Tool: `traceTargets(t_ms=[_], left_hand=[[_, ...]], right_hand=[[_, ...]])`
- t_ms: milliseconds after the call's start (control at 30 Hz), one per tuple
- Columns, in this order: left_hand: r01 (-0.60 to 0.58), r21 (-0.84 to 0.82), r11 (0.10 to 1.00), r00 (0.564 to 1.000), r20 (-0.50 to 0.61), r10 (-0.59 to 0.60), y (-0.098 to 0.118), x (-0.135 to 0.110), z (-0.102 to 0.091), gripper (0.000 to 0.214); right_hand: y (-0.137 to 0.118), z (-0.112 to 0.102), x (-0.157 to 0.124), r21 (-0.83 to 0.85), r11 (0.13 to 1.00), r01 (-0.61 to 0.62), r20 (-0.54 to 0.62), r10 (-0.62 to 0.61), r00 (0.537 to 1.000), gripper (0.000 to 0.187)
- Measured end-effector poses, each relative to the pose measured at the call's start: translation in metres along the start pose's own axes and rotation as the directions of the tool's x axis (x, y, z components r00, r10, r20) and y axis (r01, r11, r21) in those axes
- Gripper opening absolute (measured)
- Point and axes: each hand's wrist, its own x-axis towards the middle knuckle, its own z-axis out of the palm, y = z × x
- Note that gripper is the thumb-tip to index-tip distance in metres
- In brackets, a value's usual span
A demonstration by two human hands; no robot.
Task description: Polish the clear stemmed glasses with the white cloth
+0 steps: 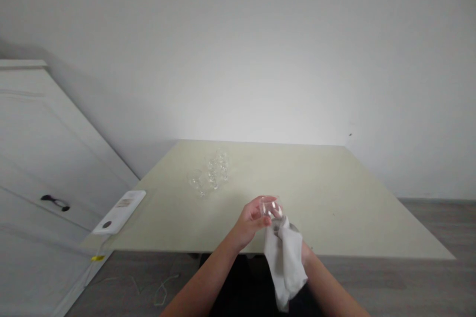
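My left hand is closed around the bowl of a clear stemmed glass, held above the table's near edge. A white cloth is bunched against the glass's lower part and hangs down below it. Behind the cloth, my right hand grips it; most of its fingers are covered. The lower end of the glass is also hidden by the cloth. Farther off to the left, several similar clear glasses stand grouped on the table.
The pale table reaches back to a white wall. At its left edge lies a white power-strip-like box with a dark round spot and a cable. A white cabinet with a dark handle stands at the left, beside the table.
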Motion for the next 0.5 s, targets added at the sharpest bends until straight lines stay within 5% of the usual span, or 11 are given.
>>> traceTargets(t_ms=[133,267,500], left_hand=[[-0.098,0.197,0.975,0.975,-0.177,0.133,0.002,0.002,-0.001,0.069],[-0.184,0.409,0.894,0.956,-0.137,0.259,0.003,-0.002,0.001,0.067],[-0.165,0.669,0.724,0.959,-0.063,0.277,-0.002,-0.003,0.005,0.064]], right_hand=[[-0.002,-0.001,0.015,0.357,0.933,-0.053,-0.085,0.089,0.992,0.03],[0.002,-0.002,0.025,0.423,0.902,0.085,-0.31,0.056,0.949,0.027],[0.014,-0.001,0.032,0.402,0.911,0.087,-0.224,0.005,0.975,0.034]])
